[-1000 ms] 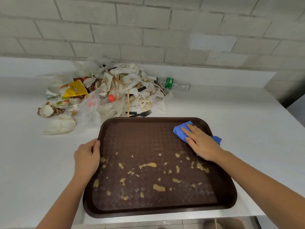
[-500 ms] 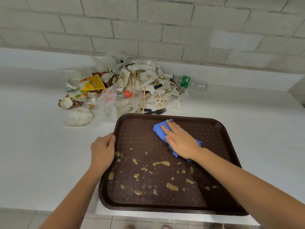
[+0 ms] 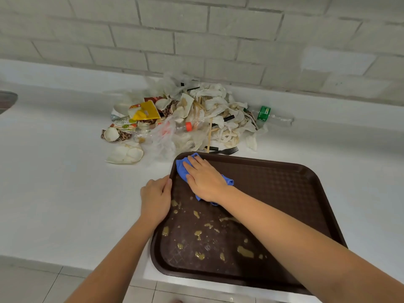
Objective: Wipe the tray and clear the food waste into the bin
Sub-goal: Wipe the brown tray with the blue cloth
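Step in hand: wiping the tray; by my reading, well short of done.
Tray: the brown tray [image 3: 284, 193] lies at the near edge of the white surface [image 3: 65, 182], its near rim seeming to overhang a little.
Right hand: the right hand [image 3: 203, 180] lies flat on the blue cloth [image 3: 181, 168] in the tray's far left corner, fingers straight and close together, pressing it down.
Left hand: the left hand [image 3: 156, 196] holds the tray's left rim, fingers curled over the edge, thumb along it.
Dirt: yellowish food smears [image 3: 244, 251] dot the near left part; the far right part looks clean.
Waste: the waste heap [image 3: 185, 119] of tissues, wrappers and bottles sits on the surface beyond the far rim, a black fork [image 3: 225, 150] just beside that rim. No bin is in view.
Doing it well: draw the cloth nearward in overlapping passes with whole-palm pressure, gathering smears into its folds, not spreading them.
Watch for: pushing residue over the rim; a firm left grip should stop the tray sliding off.
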Action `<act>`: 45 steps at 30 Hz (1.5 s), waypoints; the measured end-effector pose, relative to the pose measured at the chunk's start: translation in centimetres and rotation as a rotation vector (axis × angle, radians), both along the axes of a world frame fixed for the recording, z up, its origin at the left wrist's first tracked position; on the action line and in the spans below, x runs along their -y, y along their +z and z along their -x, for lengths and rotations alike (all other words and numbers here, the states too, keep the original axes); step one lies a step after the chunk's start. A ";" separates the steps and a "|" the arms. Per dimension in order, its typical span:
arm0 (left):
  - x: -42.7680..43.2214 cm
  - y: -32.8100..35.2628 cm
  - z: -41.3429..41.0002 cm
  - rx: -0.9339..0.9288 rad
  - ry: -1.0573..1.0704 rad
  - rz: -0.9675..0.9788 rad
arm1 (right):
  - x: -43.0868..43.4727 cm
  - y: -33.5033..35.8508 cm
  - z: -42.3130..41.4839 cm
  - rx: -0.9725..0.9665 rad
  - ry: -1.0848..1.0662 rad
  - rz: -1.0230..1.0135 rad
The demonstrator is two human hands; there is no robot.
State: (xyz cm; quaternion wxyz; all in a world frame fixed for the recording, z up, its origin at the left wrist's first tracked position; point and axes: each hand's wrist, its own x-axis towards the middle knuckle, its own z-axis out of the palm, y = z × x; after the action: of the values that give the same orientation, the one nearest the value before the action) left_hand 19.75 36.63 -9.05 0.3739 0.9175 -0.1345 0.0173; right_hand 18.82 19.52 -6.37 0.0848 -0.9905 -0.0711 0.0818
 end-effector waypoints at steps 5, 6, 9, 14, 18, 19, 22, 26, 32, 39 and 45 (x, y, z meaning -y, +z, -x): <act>0.0 0.0 -0.1 -0.011 0.023 0.004 | -0.6 0.3 0.0 -0.022 0.017 -0.043; 0.1 0.0 -0.1 -0.017 0.030 0.009 | -0.6 0.5 0.2 -0.029 0.034 -0.060; 0.2 0.2 0.0 -0.039 0.048 0.025 | -0.5 0.8 1.6 -0.033 0.110 -0.092; 0.2 0.3 0.2 -0.054 0.061 0.048 | -0.6 0.4 3.9 -0.008 0.238 -0.147; 0.3 0.5 0.2 -0.069 0.083 0.091 | -0.5 0.1 5.2 0.029 0.339 -0.155; 0.3 0.6 0.3 -0.066 0.086 0.104 | -0.5 0.1 5.5 0.038 0.364 -0.153; 0.2 0.8 0.4 -0.046 0.072 0.076 | -0.6 0.1 6.1 0.051 0.409 -0.146; 0.1 0.7 0.5 0.018 0.014 0.021 | 0.1 0.3 6.6 0.067 0.444 -0.131; 0.1 1.4 0.8 0.018 0.012 0.013 | 5.1 0.9 9.3 0.057 0.407 -0.126; 0.1 1.7 0.9 0.000 -0.003 0.010 | 12.7 1.2 14.2 -0.009 0.225 -0.070; 0.3 1.8 0.9 -0.013 0.017 0.007 | 16.5 1.3 18.3 0.012 -0.116 -0.137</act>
State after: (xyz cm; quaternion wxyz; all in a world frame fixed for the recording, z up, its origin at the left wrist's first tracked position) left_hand 18.86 36.37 -7.26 0.3780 0.9173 -0.1244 0.0150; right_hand 0.54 3.02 -5.12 0.1564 -0.9853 -0.0194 0.0657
